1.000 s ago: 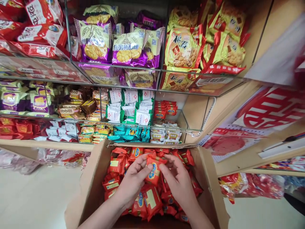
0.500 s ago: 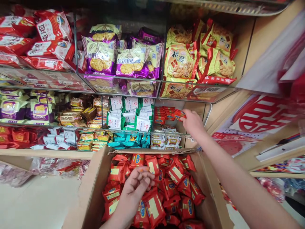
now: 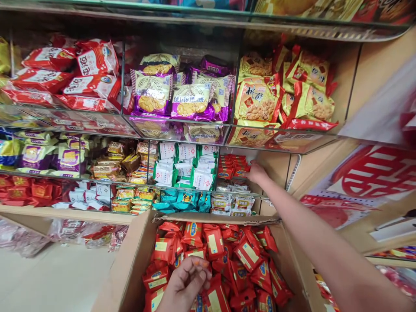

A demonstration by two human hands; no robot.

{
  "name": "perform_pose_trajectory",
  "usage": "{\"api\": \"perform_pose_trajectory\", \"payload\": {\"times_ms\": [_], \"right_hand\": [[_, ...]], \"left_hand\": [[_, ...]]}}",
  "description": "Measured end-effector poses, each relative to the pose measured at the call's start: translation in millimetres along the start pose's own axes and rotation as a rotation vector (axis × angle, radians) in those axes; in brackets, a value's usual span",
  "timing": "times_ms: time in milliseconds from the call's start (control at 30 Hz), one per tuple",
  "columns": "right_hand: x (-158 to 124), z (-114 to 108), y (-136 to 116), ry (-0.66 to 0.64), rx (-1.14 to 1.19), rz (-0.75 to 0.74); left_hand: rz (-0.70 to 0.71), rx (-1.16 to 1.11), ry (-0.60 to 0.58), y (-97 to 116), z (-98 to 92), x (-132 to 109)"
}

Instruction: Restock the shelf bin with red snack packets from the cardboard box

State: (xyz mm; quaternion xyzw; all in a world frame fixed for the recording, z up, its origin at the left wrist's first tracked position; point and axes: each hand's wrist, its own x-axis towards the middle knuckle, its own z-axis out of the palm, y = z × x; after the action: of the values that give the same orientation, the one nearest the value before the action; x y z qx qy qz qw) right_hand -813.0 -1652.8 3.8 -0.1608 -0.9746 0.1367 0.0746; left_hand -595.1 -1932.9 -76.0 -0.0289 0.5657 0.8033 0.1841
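Red packets (image 3: pixel 227 170) are stacked on the far shelf (image 3: pixel 240 192) and heaped in the near box (image 3: pixel 132 265). The right hand (image 3: pixel 258 172) is held at the stack's right end, its grip hidden; the left hand (image 3: pixel 188 281) is half-curled, visibly empty. Rows are best kept square

Snack shop: glass shelves (image 3: pixel 130 15) w/ pkgd biscuits (image 3: pixel 191 100) sorted by type.

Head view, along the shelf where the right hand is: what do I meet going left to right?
Blue-and-yellow packet, purple-and-cream packets, brown-and-gold packets, green-and-white packets, small red packets, right hand.
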Motion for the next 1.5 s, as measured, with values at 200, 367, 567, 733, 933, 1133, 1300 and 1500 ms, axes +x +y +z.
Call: {"api": "perform_pose_trajectory", "payload": {"times_ms": [200, 367, 567, 733, 933, 1133, 1300, 1500], "right_hand": [[4, 4, 3, -0.032, 0.033, -0.033], [0, 6, 2, -0.047, 0.068, -0.022], [-1, 9, 5, -0.016, 0.127, 0.003], [-18, -15, 1, 0.171, 0.176, -0.066], [-156, -17, -10, 0.232, 0.420, -0.730], [-262, 45, 12, -0.334, 0.007, -0.625], [-278, 66, 20, -0.414, 0.130, -0.443], [-292, 88, 15, -0.254, 0.121, -0.307]], "left_hand": [[0.008, 0.044, -0.048, -6, 2.6, 3], [0.005, 0.100, -0.057, -11, 0.6, 3], [0.036, 0.229, -0.051, -19, -4.6, 3], [0.325, 0.886, -0.244, -23, -17.9, 7], [0.494, 1.292, -0.352, -35, -25.4, 11], [0.421, 1.345, -0.406, -24, -15.3, 8], [0.381, 1.341, -0.438, -14, -9.4, 4], [0.361, 1.332, -0.401, -16, -8.7, 1]]}}
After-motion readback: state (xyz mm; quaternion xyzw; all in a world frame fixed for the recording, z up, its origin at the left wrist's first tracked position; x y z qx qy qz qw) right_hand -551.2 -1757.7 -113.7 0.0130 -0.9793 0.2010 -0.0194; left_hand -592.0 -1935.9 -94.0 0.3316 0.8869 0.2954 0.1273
